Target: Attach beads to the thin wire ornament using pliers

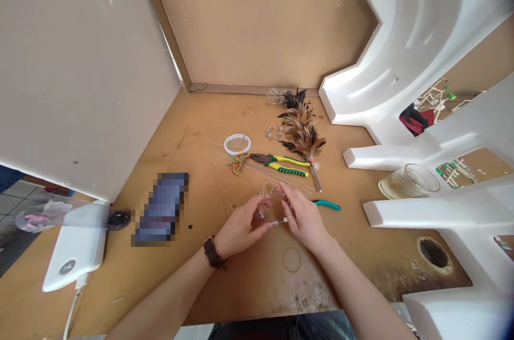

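Note:
My left hand (240,227) and my right hand (303,217) meet over the brown board, both pinching a thin wire ring strung with small clear beads (273,206). The fingers of each hand are closed on the wire, one on each side. A dark watch sits on my left wrist. Just beyond the hands lie yellow-and-green handled pliers (283,164) and, partly under my right hand, teal-handled pliers (329,204). A bundle of brown feathers (301,131) lies further back.
A roll of clear tape (237,144) and coloured threads (237,163) lie left of the pliers. A glass cup (409,181) sits among white foam pieces (401,61) at right. A blurred flat object (161,207), a white device (74,251) and a rubber band (291,259) lie nearer me.

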The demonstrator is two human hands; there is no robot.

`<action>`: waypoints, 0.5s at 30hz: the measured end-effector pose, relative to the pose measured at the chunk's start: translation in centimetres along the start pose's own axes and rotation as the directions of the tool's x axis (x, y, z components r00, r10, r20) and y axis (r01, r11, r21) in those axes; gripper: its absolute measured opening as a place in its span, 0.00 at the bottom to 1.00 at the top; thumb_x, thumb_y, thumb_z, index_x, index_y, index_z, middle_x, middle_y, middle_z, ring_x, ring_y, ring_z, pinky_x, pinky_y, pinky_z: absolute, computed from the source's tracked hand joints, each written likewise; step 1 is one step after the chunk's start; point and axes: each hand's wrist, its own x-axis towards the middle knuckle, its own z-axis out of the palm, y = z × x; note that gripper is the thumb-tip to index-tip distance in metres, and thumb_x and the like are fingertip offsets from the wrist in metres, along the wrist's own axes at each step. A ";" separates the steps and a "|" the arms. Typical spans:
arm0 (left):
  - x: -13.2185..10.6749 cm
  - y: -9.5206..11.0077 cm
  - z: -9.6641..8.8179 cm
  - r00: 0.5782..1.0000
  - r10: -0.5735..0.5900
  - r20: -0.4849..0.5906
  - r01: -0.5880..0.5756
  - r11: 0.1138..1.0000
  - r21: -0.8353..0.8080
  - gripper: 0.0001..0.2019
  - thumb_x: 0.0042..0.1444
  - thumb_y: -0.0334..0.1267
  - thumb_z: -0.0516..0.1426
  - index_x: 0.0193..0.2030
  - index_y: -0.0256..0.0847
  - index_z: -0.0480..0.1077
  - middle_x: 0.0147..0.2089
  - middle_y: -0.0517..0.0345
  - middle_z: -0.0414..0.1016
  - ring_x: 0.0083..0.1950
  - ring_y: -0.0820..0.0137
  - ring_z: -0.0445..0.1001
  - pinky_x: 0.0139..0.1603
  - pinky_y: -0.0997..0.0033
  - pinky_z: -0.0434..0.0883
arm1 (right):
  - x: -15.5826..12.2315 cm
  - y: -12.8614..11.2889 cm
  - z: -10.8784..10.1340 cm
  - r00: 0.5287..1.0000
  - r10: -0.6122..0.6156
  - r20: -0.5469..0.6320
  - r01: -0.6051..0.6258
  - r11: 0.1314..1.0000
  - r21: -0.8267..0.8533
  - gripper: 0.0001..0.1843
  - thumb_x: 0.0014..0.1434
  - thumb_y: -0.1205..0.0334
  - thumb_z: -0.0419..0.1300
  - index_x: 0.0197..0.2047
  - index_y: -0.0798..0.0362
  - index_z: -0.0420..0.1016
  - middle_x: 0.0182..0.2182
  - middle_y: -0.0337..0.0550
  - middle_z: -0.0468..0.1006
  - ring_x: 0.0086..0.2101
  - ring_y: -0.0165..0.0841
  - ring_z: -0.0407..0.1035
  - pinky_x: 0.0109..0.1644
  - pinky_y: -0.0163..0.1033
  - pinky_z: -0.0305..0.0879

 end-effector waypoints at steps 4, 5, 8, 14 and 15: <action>0.4 0.2 -0.9 0.998 -0.063 -0.002 0.060 0.955 -0.290 0.20 0.57 0.34 0.50 0.56 0.42 0.57 0.50 0.47 0.68 0.45 0.67 0.71 0.47 0.63 0.69 | 0.0 0.4 0.0 0.996 -0.065 -0.053 0.062 0.997 -0.050 0.31 0.60 0.72 0.44 0.65 0.48 0.45 0.49 0.50 0.69 0.48 0.37 0.65 0.48 0.42 0.66; 0.6 0.3 -1.2 0.995 -0.094 -0.042 0.076 0.945 -0.318 0.16 0.58 0.35 0.49 0.54 0.41 0.61 0.49 0.47 0.68 0.46 0.67 0.70 0.47 0.63 0.69 | 0.0 0.3 0.0 0.995 -0.086 -0.046 0.084 0.995 -0.055 0.31 0.59 0.73 0.44 0.65 0.48 0.45 0.50 0.50 0.68 0.48 0.37 0.65 0.48 0.42 0.66; 0.9 0.3 -1.5 0.982 -0.134 -0.133 0.090 0.952 -0.293 0.11 0.57 0.38 0.52 0.46 0.40 0.68 0.49 0.49 0.67 0.49 0.65 0.69 0.48 0.63 0.69 | 0.0 0.1 0.1 0.989 -0.146 -0.007 0.145 0.988 -0.060 0.34 0.57 0.75 0.44 0.65 0.48 0.44 0.50 0.49 0.68 0.48 0.37 0.65 0.48 0.42 0.66; 0.7 0.1 -0.9 0.950 0.015 -0.312 -0.025 0.999 -0.029 0.07 0.56 0.35 0.54 0.41 0.42 0.67 0.45 0.53 0.66 0.48 0.67 0.66 0.50 0.63 0.66 | -0.1 -0.3 0.6 0.993 -0.093 0.073 0.100 0.989 -0.108 0.27 0.60 0.70 0.45 0.62 0.52 0.53 0.40 0.50 0.74 0.37 0.36 0.69 0.39 0.40 0.67; 0.6 0.2 -0.9 0.945 0.039 -0.324 -0.034 0.999 0.023 0.05 0.56 0.34 0.53 0.40 0.41 0.67 0.44 0.53 0.66 0.48 0.67 0.66 0.50 0.62 0.65 | -0.1 -0.3 0.7 0.994 -0.072 0.077 0.080 0.990 -0.115 0.24 0.60 0.68 0.45 0.61 0.53 0.56 0.37 0.49 0.75 0.34 0.35 0.70 0.37 0.39 0.67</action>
